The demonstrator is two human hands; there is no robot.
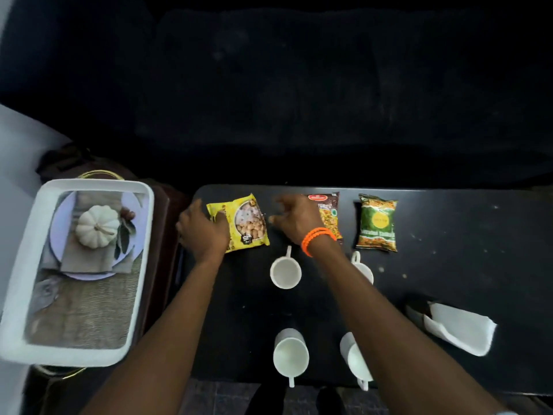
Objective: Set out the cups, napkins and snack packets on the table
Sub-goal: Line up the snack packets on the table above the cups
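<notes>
Three snack packets lie in a row along the far edge of the black table [449, 265]: a yellow packet [245, 223], a brown and orange packet [327, 211], and a green packet [377, 223]. My left hand [203, 232] rests on the yellow packet's left side, fingers pressing it. My right hand [294, 218], with orange bands at the wrist, hovers between the yellow and brown packets with fingers apart, holding nothing. Several white cups stand nearer me: one [285, 271], one partly behind my right arm [363, 269], and two at the front [291, 356], [354, 359]. White napkins [460, 326] lie at right.
A white tray [36, 250] sits at left on a dark wooden stand, holding a plate, folded cloth and a small white pumpkin [97, 226]. A dark sofa fills the far side beyond the table. My feet show below the table's near edge.
</notes>
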